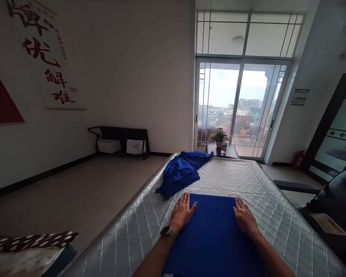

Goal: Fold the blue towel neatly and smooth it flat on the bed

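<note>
A smooth blue rectangle point(213, 234), apparently flat cloth, lies on the silver quilted cover point(230, 175) in front of me. Whether it is folded or spread over something stiff, I cannot tell. My left hand point(182, 212), with a watch point(167, 231) on the wrist, rests flat at its far left corner, thumb spread onto the blue. At the far right corner my right hand point(244, 216) lies flat too, fingers stretched forward. Beyond the left hand is a crumpled blue garment point(180, 173), loosely heaped near the cover's far left edge.
Past the far edge stand a potted plant point(218, 136) and a bottle point(224, 144) on a small dark table. A black rack point(123, 133) is against the wall. A patterned cushion point(31, 246) sits at lower left; dark items point(328, 215) lie at right.
</note>
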Demonstrator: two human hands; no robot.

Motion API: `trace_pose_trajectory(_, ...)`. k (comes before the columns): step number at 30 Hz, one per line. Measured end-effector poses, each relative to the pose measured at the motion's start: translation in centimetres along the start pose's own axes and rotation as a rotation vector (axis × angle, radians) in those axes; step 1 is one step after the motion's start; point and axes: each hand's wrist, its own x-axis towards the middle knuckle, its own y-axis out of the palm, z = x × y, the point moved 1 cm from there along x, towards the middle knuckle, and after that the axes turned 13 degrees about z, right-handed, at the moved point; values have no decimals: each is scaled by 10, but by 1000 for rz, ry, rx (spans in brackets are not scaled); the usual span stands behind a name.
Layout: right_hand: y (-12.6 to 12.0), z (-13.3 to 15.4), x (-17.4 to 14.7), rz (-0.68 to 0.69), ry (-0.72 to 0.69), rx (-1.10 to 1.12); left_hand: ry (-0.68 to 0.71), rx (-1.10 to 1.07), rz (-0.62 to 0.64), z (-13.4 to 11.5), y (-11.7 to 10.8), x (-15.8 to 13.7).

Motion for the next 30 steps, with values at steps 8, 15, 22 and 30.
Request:
trace_pose_trajectory(8, -9, 8, -23, 7, -17, -19, 2, 20, -9, 1, 3, 2)
trace_pose_trajectory(15, 11, 14, -39, 10, -50, 75, -7, 31, 12, 5, 8, 5)
trace_pose_trajectory(22, 16, 13, -39, 23, -29, 125, -12, 85, -1, 13, 20, 10)
trace_pose_trajectory(30, 10, 14, -42, 39, -24, 147, -12, 136, 17, 13, 21, 12)
